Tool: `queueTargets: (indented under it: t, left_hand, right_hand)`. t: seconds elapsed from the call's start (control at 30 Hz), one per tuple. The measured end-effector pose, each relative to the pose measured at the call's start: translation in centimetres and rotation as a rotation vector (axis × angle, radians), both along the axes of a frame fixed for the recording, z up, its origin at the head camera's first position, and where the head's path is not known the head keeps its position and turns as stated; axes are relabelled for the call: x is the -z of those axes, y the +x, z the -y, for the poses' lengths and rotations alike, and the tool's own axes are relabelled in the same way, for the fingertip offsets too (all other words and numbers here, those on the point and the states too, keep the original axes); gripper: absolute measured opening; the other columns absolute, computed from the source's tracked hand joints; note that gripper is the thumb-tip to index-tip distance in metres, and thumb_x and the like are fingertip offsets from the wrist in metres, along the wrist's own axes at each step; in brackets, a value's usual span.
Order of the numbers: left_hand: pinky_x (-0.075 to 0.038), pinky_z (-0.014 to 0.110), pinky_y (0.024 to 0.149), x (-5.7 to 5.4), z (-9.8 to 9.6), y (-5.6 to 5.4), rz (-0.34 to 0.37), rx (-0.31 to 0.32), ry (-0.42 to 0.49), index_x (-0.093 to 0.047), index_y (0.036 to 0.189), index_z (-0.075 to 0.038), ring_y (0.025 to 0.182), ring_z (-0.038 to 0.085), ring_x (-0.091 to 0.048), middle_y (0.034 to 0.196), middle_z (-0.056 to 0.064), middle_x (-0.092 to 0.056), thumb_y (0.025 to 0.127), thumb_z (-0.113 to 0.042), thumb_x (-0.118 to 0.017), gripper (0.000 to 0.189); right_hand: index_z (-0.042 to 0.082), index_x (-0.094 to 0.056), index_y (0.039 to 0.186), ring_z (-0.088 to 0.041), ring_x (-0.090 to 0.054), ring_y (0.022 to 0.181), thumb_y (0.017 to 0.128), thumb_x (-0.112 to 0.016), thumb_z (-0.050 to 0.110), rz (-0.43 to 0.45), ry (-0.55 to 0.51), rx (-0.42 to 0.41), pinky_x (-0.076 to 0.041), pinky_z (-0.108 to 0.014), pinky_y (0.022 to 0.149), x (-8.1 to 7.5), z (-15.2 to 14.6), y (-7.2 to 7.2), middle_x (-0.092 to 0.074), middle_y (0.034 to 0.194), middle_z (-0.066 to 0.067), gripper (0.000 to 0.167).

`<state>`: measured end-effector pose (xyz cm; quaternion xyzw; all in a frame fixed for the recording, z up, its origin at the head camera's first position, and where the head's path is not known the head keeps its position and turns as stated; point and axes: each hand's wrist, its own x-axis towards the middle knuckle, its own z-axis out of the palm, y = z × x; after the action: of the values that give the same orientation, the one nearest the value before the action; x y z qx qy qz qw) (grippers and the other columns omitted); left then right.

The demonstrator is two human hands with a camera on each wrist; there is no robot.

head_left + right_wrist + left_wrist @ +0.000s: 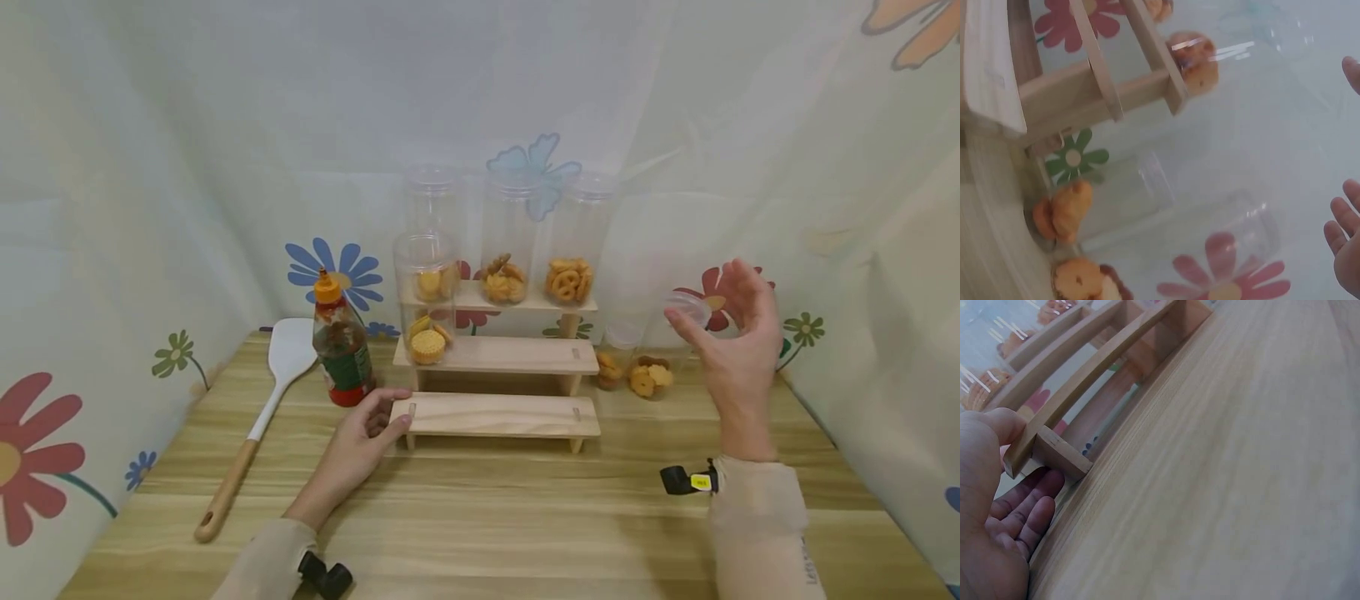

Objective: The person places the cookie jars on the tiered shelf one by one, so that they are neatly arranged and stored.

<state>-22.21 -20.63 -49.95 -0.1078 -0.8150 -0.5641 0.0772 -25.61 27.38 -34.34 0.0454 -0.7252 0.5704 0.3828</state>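
My left hand (363, 433) grips the left end of the lowest step of a three-tier wooden shelf (495, 414). In the left wrist view, fingers (1038, 519) curl below that step's end, beside its short leg. My right hand (738, 333) is raised at the right, thumb and fingers spread apart. Nearest to it stands a tall clear jar (651, 379) with flower-shaped biscuits at its bottom; the thumb overlaps its lid (688, 308) in the head view. In the right wrist view, a gap shows between the fingers (1344, 215) and that jar (1235, 219).
A shorter biscuit jar (621, 354) stands between shelf and tall jar. On the top step are several tall jars, one with pretzels (570, 282); a jar of round biscuits (427, 342) is on the middle step. Left are a sauce bottle (345, 358) and white spatula (288, 354).
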Motion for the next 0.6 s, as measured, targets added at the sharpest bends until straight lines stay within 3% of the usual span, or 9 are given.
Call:
queueTargets:
  t: [0.17,0.33,0.6]
  left_hand:
    - [-0.054,0.028,0.083,0.1,-0.1,0.0,-0.002,0.002,0.005,-0.071,0.142,-0.021,0.1,0.023,-0.068,0.118,0.009,-0.072,0.109,-0.027,-0.076,0.034]
    - [-0.054,0.028,0.085,0.3,0.0,0.0,0.002,-0.002,0.005,-0.071,0.142,-0.022,0.102,0.024,-0.069,0.12,0.009,-0.072,0.109,-0.028,-0.076,0.034]
    - [-0.054,0.029,0.083,0.2,0.0,0.0,0.013,0.001,-0.004,-0.07,0.143,-0.023,0.101,0.024,-0.067,0.119,0.008,-0.073,0.11,-0.032,-0.075,0.034]
  right_hand:
    - [0.025,-0.049,0.167,-0.019,-0.052,0.148,0.093,-0.094,0.015,0.118,-0.025,0.025,-0.037,-0.033,0.126,1.2,-1.6,-0.5,-0.055,0.164,-0.001,0.087]
    - [0.03,-0.041,0.17,-0.023,-0.043,0.158,0.096,-0.091,0.026,0.258,-0.033,0.009,-0.033,-0.042,0.132,3.5,-2.5,-1.5,-0.045,0.173,-0.001,0.089]
    - [0.023,-0.038,0.173,-0.025,-0.043,0.158,0.096,-0.092,0.028,0.311,-0.063,-0.028,-0.034,-0.043,0.131,7.0,-3.5,-3.4,-0.043,0.175,-0.003,0.094]
